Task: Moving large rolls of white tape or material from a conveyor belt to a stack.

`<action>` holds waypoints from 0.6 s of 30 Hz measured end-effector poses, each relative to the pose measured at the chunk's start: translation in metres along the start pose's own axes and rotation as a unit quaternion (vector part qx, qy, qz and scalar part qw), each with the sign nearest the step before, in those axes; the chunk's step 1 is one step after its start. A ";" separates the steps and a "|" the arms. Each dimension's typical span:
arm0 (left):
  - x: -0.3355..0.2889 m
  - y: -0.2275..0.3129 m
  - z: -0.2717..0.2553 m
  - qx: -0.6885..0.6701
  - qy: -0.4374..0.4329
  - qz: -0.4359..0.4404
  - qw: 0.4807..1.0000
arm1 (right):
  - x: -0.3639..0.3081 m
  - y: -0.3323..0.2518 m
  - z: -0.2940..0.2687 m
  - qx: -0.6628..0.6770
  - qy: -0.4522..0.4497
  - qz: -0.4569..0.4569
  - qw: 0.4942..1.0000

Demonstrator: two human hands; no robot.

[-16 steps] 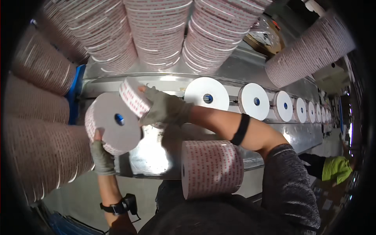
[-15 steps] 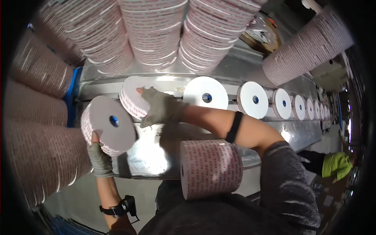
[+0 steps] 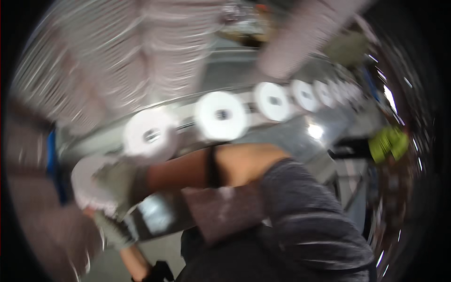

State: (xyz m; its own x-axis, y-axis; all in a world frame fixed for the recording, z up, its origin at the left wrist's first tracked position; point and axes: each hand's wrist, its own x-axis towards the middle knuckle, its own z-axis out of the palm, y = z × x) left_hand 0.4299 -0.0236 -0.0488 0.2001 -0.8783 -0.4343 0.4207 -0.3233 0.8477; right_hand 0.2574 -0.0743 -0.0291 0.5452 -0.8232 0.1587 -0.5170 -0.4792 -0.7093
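Observation:
At the lower left, a pale roll of printed strip [image 3: 84,176] is held between my two gloved hands. My left hand [image 3: 111,229] closes on its lower rim, with the fingertips showing beside it. Lying across the roll's right side, my right hand [image 3: 116,184] grips it; motion blur smears its fingers. Whether one roll or two are pressed together there, I cannot tell. Just beyond my right forearm, another white roll [image 3: 159,122] with a dark core stands on the metal conveyor. A thick printed roll [image 3: 223,214] is against my front, partly hidden by my right arm.
A row of white rolls [image 3: 221,116] recedes to the right along the conveyor. Tall stacks of printed rolls [image 3: 103,56] rise behind it, and another leaning stack [image 3: 305,37] is at the back right. A person in a bright yellow-green top [image 3: 387,144] is at the right.
My right hand has moved left and down from the second roll toward my left hand. The view has shifted and blurred, and the conveyor's rolls appear further left.

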 end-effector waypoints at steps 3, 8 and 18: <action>0.009 -0.027 -0.012 0.030 -0.099 0.092 0.990 | -0.011 0.011 -0.020 0.061 -0.063 0.027 0.996; -0.035 -0.003 -0.049 0.027 0.000 0.126 0.992 | 0.030 0.050 0.011 0.011 0.144 -0.044 0.988; -0.059 0.001 -0.024 -0.012 -0.084 0.114 0.990 | 0.029 0.001 -0.059 0.045 -0.250 0.080 0.964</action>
State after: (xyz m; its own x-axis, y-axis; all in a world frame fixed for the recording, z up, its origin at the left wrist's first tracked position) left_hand 0.4402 0.0363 -0.0300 0.1426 -0.9746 -0.1729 0.4029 -0.1024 0.9095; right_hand 0.2336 -0.1168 0.0150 0.7247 -0.6242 -0.2917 -0.5730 -0.3110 -0.7583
